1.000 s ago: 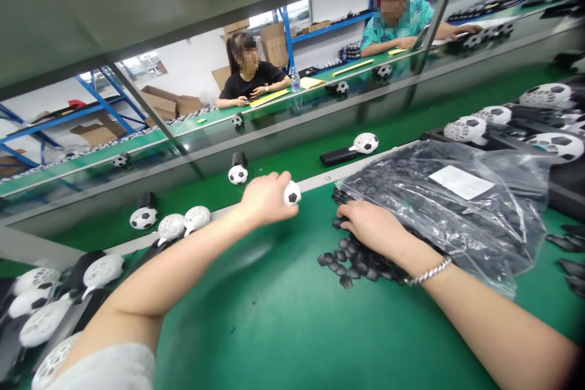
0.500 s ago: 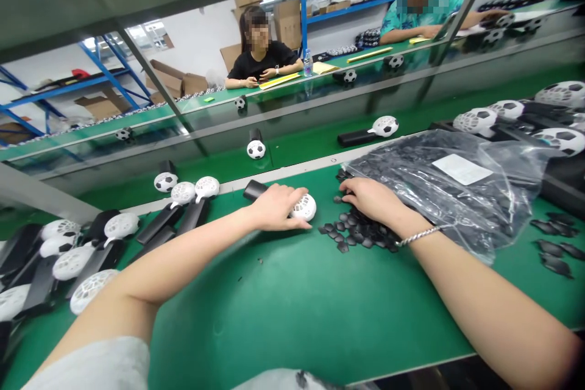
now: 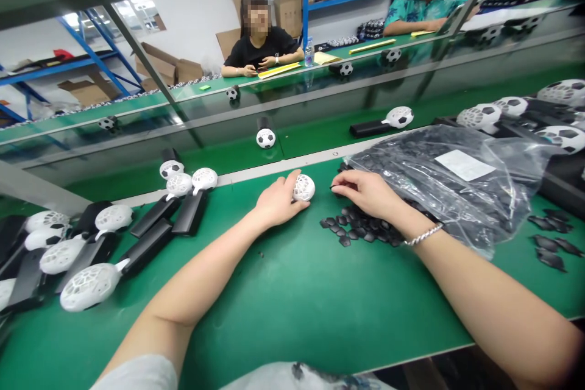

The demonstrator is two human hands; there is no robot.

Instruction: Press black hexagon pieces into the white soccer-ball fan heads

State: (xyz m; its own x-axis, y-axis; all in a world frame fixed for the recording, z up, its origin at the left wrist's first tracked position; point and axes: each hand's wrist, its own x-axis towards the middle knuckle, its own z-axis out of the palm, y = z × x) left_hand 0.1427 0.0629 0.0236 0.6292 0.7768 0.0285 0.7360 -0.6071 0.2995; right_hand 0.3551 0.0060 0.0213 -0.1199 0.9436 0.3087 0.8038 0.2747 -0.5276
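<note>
My left hand (image 3: 278, 200) is closed around a white ball-shaped piece (image 3: 303, 187) with a lattice surface, on the green table (image 3: 274, 298). To its right, my right hand (image 3: 361, 190) pinches a small black piece (image 3: 334, 187) between thumb and fingertips. A loose pile of flat black pieces (image 3: 356, 226) lies just below my right hand. The clear plastic bag (image 3: 461, 195), with a white label and black pieces inside, lies beside and behind my right wrist.
White balls on black handles (image 3: 91, 286) crowd the table's left side, and more (image 3: 479, 117) stand at the right. Several similar units (image 3: 265, 138) lie on the green belt (image 3: 301, 137) beyond the table's ledge. Two people sit across the line.
My right hand has lifted off the pile and moved slightly left, with a black piece now visible in its fingertips. Units on the belt have shifted right. The view has tilted a little.
</note>
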